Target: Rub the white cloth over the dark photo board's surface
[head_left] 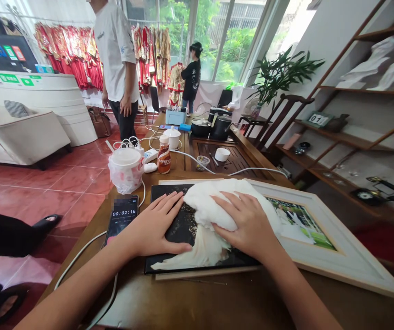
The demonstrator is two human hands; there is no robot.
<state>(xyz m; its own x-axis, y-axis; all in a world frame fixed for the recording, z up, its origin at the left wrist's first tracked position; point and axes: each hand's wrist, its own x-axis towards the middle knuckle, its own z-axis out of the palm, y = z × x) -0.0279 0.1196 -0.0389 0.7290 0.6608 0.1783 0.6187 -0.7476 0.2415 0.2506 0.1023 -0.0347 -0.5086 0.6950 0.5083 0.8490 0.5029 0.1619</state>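
A dark glossy photo panel (178,229) with a pale, dress-like shape on it lies before me on the wooden table. My left hand (158,222) rests flat on its left side, fingers spread and holding nothing. A bunched white fluffy cloth (202,192) sits on the upper right of the panel. My right hand (241,220) is curled over this cloth, gripping it against the panel. Part of the panel is hidden beneath the cloth and my hands. To the right, partly under the panel, lies a white picture frame (348,256) with a couple's photo (303,224) in it.
Left of the panel, a phone (123,213) shows a running timer, with white cables beside it. Behind stand a bag-wrapped tub (125,167), a bottle (164,155), a lidded white cup (172,136) and a tea tray (241,158). Two people stand farther off.
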